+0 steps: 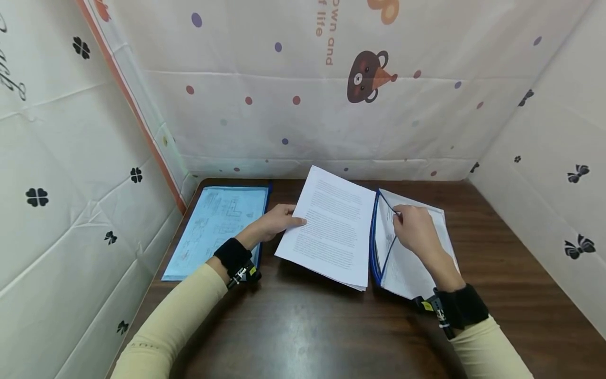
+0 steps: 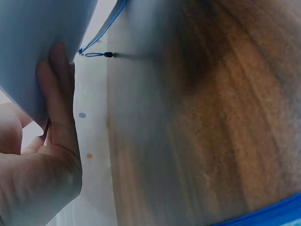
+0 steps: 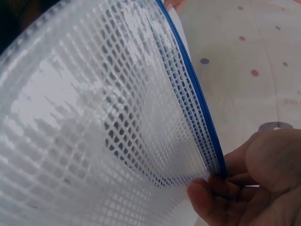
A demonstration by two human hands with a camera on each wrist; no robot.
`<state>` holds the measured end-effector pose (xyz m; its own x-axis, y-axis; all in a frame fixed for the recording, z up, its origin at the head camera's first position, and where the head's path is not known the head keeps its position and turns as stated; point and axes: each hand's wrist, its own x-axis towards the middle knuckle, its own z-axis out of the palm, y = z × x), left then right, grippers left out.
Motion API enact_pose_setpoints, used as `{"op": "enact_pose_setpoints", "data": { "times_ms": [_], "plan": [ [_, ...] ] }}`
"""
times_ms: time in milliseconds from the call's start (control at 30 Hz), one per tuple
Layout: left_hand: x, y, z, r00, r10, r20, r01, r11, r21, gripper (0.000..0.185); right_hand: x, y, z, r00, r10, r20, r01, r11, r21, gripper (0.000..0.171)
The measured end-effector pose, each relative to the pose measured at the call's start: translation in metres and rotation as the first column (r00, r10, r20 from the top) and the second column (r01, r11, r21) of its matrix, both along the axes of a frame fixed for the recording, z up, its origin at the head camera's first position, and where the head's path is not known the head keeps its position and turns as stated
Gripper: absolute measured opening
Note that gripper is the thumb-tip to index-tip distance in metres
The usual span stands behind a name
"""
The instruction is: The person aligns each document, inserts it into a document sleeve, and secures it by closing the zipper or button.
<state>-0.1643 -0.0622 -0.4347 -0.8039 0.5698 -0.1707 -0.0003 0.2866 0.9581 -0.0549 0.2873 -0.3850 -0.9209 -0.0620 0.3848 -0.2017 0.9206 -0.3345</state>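
In the head view my left hand (image 1: 276, 221) holds a stack of printed papers (image 1: 329, 226) by its left edge, thumb on top and fingers beneath. The left wrist view shows these fingers (image 2: 56, 94) against the underside. The papers slant over the table, their right edge right at the open side of a clear mesh zipper pouch (image 1: 416, 273). My right hand (image 1: 416, 229) pinches the pouch's blue zipper edge (image 3: 200, 94) and lifts the upper sheet, so the mouth gapes. A dark zipper pull (image 2: 108, 54) dangles from a blue loop in the left wrist view.
A blue-edged pouch with light blue drawing sheets (image 1: 218, 226) lies on the table's left side, beside my left forearm. The brown wooden table (image 1: 293, 326) meets patterned cloth walls (image 1: 236, 126) at the back and on both sides.
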Motion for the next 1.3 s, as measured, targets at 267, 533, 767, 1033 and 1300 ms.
{"op": "enact_pose_setpoints", "data": {
  "times_ms": [267,533,767,1033,1300],
  "plan": [
    [0.000,0.004,0.002,0.999,-0.036,-0.002,0.036,0.999,0.013,0.034,0.000,-0.005,0.000,1.000,0.012,0.024,-0.012,1.000,-0.003,0.022],
    [0.005,0.014,0.000,0.999,0.033,0.004,-0.033,0.999,0.034,0.042,-0.002,-0.007,-0.003,0.997,0.041,0.067,-0.043,0.999,0.025,0.026],
    [0.008,0.019,-0.001,0.995,0.078,0.058,-0.078,0.997,0.003,0.042,-0.003,-0.007,-0.005,0.989,0.105,0.106,-0.108,0.994,0.021,0.027],
    [0.009,0.016,-0.010,0.984,0.116,0.135,-0.108,0.992,-0.067,0.041,-0.003,-0.008,-0.008,0.988,0.113,0.102,-0.115,0.993,0.021,0.028],
    [0.008,0.015,-0.015,0.964,0.112,0.241,-0.116,0.993,0.003,0.044,-0.005,-0.006,-0.011,0.988,0.122,0.096,-0.125,0.992,0.027,0.027]
  ]
}}
